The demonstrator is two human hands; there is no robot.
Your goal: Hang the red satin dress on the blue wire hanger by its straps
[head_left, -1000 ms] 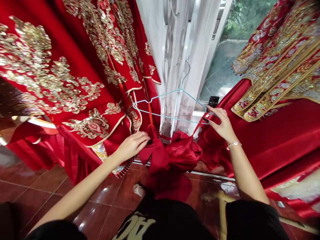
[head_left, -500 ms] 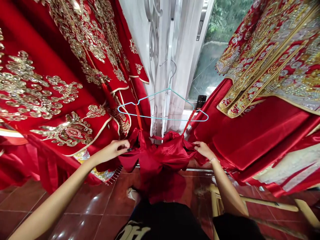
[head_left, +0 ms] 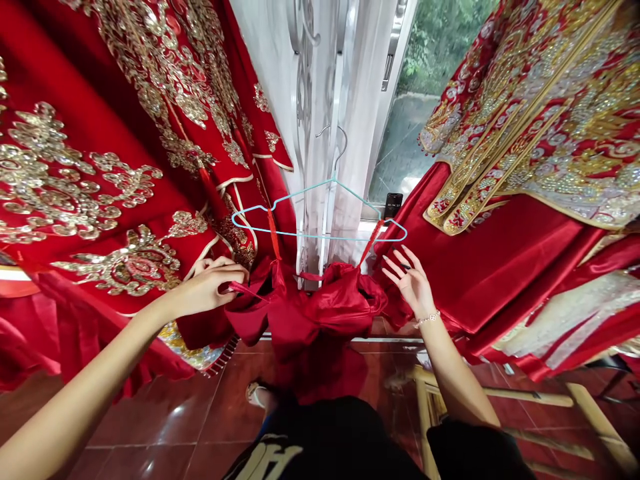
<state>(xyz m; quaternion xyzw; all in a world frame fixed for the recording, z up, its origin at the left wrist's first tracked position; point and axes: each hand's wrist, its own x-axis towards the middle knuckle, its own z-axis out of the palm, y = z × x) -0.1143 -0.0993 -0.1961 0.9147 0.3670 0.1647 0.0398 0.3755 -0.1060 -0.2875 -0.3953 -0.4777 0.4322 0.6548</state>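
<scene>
A red satin dress [head_left: 305,313] hangs by two thin straps from a light blue wire hanger [head_left: 320,236] in front of me. My left hand [head_left: 213,285] pinches the dress's fabric at its left side and pulls it outward. Beside the dress's right edge, my right hand [head_left: 411,280] is raised with its fingers spread, holding nothing. The hanger's metal hook [head_left: 344,143] shows against a white metal rack; whether it rests on a bar I cannot tell.
Red garments with gold sequin embroidery [head_left: 143,260] hang at left. A beaded red and gold jacket [head_left: 540,140] hangs at right. Behind are a white metal rack [head_left: 327,100], a window [head_left: 425,113] and a phone [head_left: 393,204]. A wooden frame [head_left: 530,396] stands at lower right.
My right hand has let go of the dress's right side and opened. My left hand has moved slightly left and up, drawing the fabric out with it.
</scene>
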